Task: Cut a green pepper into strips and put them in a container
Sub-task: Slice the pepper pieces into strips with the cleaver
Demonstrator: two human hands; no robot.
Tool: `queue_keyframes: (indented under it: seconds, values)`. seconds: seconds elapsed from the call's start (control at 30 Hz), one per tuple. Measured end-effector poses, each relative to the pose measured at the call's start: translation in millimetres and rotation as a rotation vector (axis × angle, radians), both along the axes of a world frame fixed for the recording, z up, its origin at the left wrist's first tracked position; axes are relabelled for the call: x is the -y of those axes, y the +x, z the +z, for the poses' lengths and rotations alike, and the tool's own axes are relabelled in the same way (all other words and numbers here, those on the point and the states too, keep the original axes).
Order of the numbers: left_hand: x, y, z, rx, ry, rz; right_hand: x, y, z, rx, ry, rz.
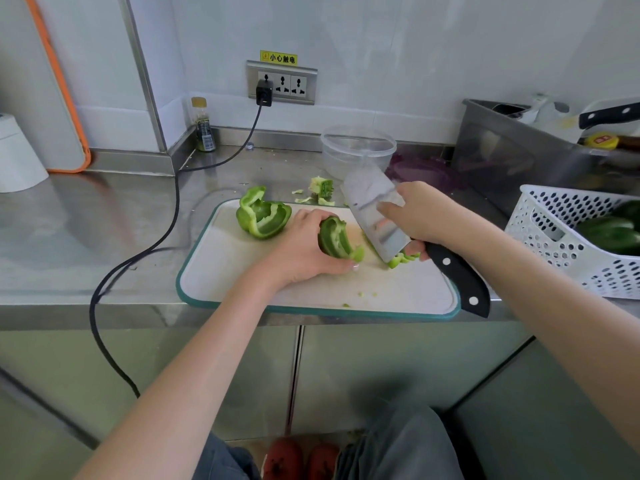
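Observation:
A white cutting board (235,271) with a teal rim lies on the steel counter. My left hand (301,247) grips a curved piece of green pepper (334,237) on the board. My right hand (426,213) grips the cleaver (367,199) at the heel of its blade, one finger lying along the flat; the black handle (457,275) sticks out free toward me. The blade is tilted, and a few cut pepper strips (401,259) sit under its lower edge by my fingers. A larger pepper half (263,216) rests at the board's far left. A clear plastic container (358,150) stands behind the board.
The pepper core (322,188) and scraps lie behind the board. A white perforated basket (561,237) with whole peppers (609,233) sits on the right, a steel bin (519,150) behind it. A black cable (173,220) crosses the counter on the left. A small bottle (204,126) stands by the wall.

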State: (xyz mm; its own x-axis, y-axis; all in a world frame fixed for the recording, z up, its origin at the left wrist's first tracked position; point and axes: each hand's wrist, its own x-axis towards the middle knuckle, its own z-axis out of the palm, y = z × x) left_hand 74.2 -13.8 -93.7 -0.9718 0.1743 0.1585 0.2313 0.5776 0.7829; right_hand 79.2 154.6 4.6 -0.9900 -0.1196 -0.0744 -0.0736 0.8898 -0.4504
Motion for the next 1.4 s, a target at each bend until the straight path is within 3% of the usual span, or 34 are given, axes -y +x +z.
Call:
queue_keyframes:
  seconds: [0.27,0.7,0.83,1.4]
  values:
    - [2,-5,-7,-0.006,0.063,-0.02,8,2,-7,0.072,0.059,-0.001]
    - [2,-9,-10,-0.033,0.014,-0.004,28,8,-36,-0.142,0.128,0.024]
    - [3,-9,-10,-0.044,0.026,0.011,39,-2,-35,-0.075,0.267,-0.028]
    - [2,-10,-10,-0.011,0.054,0.041,27,-14,-23,-0.019,0.249,0.006]
